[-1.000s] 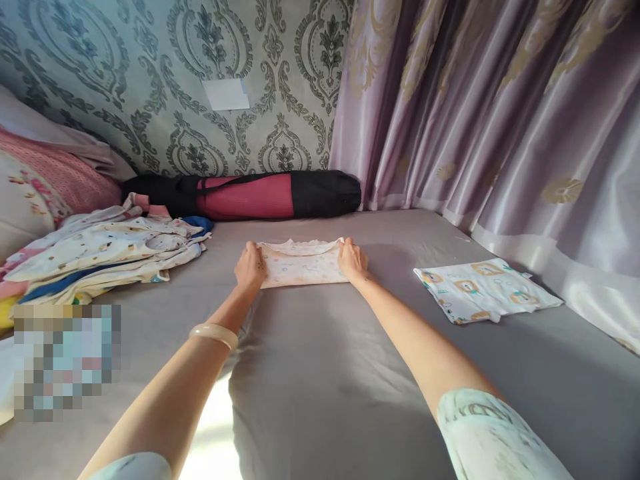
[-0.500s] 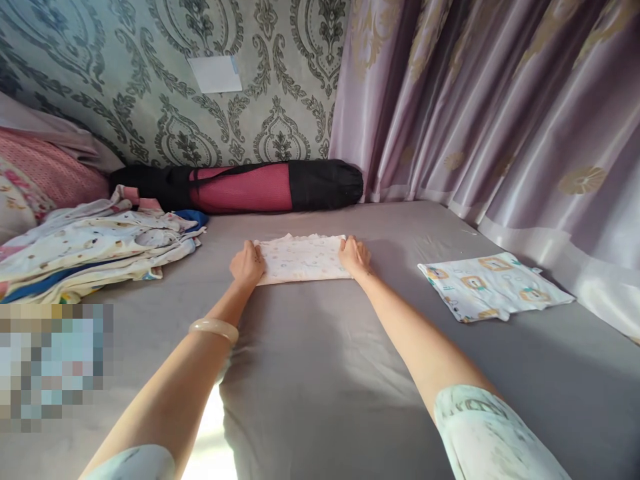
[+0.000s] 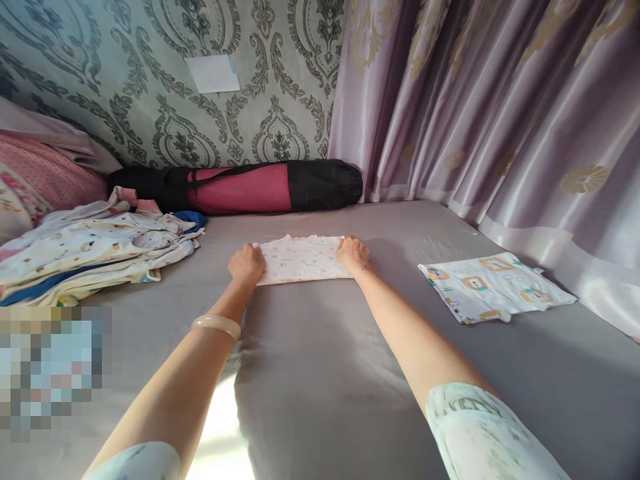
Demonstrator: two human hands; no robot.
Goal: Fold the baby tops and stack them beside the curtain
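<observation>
A pale pinkish-white garment [image 3: 305, 259] with a small faint print lies folded into a flat rectangle on the grey bed sheet [image 3: 320, 360]. Its exact kind does not show. My left hand [image 3: 247, 264] is closed on its left edge, with a cream bangle [image 3: 217, 325] on that wrist. The right edge is gripped by my right hand [image 3: 353, 255], fingers curled over the cloth. Both arms reach straight forward, and the fingertips are partly hidden behind the hands. Off to the right lies another folded garment [image 3: 493, 287], white with orange and teal figures.
Loosely stacked clothes [image 3: 100, 247] lie at the left, beside pink bedding [image 3: 50, 170]. Along the wall rests a rolled mat in a black and pink bag [image 3: 240, 188]. Purple curtains [image 3: 450, 100] hang at the right. The lower left patch is pixelated.
Both hands keep hold of the garment's ends and have barely shifted. The camera view has moved very slightly; the cloth stays in place.
</observation>
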